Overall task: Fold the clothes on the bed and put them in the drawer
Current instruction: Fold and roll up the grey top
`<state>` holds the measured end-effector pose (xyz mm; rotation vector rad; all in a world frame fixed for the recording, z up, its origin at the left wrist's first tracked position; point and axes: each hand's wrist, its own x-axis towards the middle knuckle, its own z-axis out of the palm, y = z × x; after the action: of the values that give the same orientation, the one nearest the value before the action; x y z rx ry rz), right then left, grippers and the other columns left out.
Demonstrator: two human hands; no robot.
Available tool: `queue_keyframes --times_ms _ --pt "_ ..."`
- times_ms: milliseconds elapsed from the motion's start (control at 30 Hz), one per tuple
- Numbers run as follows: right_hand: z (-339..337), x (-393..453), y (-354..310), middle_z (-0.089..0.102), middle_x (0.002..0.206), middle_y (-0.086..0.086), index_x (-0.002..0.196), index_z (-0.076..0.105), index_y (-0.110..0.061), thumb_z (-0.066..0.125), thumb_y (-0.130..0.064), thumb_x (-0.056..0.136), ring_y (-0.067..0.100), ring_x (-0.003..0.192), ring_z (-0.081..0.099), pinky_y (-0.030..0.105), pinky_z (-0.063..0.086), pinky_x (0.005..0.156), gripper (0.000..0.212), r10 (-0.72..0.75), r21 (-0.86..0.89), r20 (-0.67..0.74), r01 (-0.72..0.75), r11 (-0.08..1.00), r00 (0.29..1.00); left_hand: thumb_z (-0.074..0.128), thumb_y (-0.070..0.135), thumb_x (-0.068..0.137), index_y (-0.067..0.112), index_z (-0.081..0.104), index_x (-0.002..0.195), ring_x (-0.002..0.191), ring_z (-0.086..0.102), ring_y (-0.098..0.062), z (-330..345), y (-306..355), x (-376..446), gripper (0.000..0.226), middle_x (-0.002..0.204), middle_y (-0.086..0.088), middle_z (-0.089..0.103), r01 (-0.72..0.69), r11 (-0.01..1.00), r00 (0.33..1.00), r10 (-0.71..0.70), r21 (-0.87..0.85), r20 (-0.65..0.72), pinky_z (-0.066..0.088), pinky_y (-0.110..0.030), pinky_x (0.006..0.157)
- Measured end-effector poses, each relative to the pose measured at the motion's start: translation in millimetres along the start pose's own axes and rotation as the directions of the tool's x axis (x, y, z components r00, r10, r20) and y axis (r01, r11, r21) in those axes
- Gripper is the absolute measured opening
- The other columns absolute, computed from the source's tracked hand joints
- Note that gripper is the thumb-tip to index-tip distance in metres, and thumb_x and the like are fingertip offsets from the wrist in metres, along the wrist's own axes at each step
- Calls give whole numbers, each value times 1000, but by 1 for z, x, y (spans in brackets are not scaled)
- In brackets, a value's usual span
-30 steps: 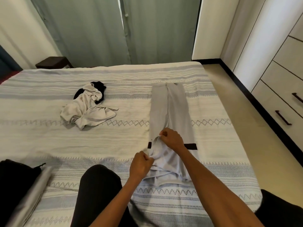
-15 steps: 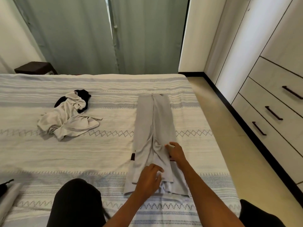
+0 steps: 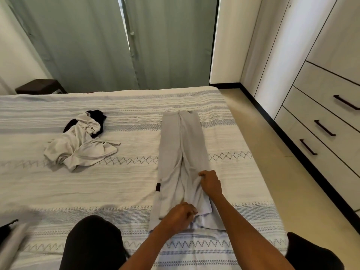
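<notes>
A grey garment (image 3: 181, 152) lies folded into a long narrow strip on the striped bedspread (image 3: 116, 184), running away from me. My right hand (image 3: 211, 182) pinches a fold of the grey cloth on the strip's right side. My left hand (image 3: 180, 216) is closed on the cloth at the near end. A crumpled white garment (image 3: 78, 149) with a black piece (image 3: 97, 118) under it lies at the left of the bed. Closed drawers (image 3: 319, 129) with dark handles stand at the right.
A strip of tan floor (image 3: 272, 172) separates the bed from the drawers. Green curtains (image 3: 116, 41) hang behind the bed, and a dark stool (image 3: 39, 86) stands at the far left. Folded dark and grey clothes (image 3: 9, 234) lie at the near left edge. My dark-clad knee (image 3: 93, 242) rests on the bed.
Both hands laid the raised cloth flat along the strip, then closed on it again, the right farther up the right side. The view swung right, showing more drawers.
</notes>
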<state>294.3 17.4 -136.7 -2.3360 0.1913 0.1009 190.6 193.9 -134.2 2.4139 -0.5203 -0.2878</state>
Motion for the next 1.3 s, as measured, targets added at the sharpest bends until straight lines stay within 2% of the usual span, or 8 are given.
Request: queue_keyframes --times_ms 233,367,600,700,833,933,1133,1300 --pt "7 -21 5 60 126 8 125 67 -21 62 -16 88 33 105 61 45 51 82 38 -288 -300 -202 221 928 936 53 26 95 16 68 115 96 64 -23 -14 -7 20 28 111 -3 67 -38 979 971 84 202 -223 48 -31 82" --pt "17 -54 20 64 131 4 127 64 -19 42 -35 94 29 123 59 44 50 95 42 -428 -428 -102 349 834 898 43 43 102 18 35 151 145 30 -31 -24 -9 48 56 158 -6 33 49 891 999 -47 452 -18 21 -43 117" --pt "11 -78 66 10 167 -4 159 21 -30 24 -59 103 18 150 12 53 22 119 63 -328 -508 65 314 802 942 10 87 84 20 2 159 153 -10 -25 -7 -36 20 101 163 0 -13 -24 863 995 -26 504 92 -14 -44 118" --pt "-8 -83 76 43 154 10 146 47 -19 34 -44 101 31 135 47 48 47 102 53 -379 -402 9 351 846 925 8 70 97 23 7 159 153 -9 -17 -20 -39 -4 78 166 3 -7 -51 904 999 39 425 37 -3 -40 124" --pt "-41 -100 103 61 133 11 130 62 -23 49 -23 91 35 111 62 46 55 87 41 -481 -348 41 464 815 876 52 23 92 15 56 135 131 49 -38 -55 -67 -29 44 150 -15 45 -34 937 987 85 347 -135 43 -49 106" --pt "-52 -117 116 60 135 9 132 64 -19 51 -16 81 31 115 61 42 53 92 53 -559 -349 145 571 743 817 64 3 76 24 51 135 118 56 -41 -73 -81 -48 64 147 -14 46 32 921 997 -2 389 -76 51 -45 87" --pt "-58 -120 144 46 151 12 148 48 -19 57 -21 95 32 132 51 44 46 105 55 -620 -330 219 655 679 753 49 81 78 44 -17 152 152 5 -33 -74 -90 -76 106 166 -4 -11 20 785 881 -306 619 360 20 -52 120" --pt "-60 -125 132 40 157 9 150 43 -30 47 -33 92 33 135 49 47 46 102 58 -607 -425 249 649 632 754 43 72 90 46 -25 148 151 6 -37 -65 -79 -81 94 163 -3 -25 -61 725 914 -236 686 330 28 -57 116"
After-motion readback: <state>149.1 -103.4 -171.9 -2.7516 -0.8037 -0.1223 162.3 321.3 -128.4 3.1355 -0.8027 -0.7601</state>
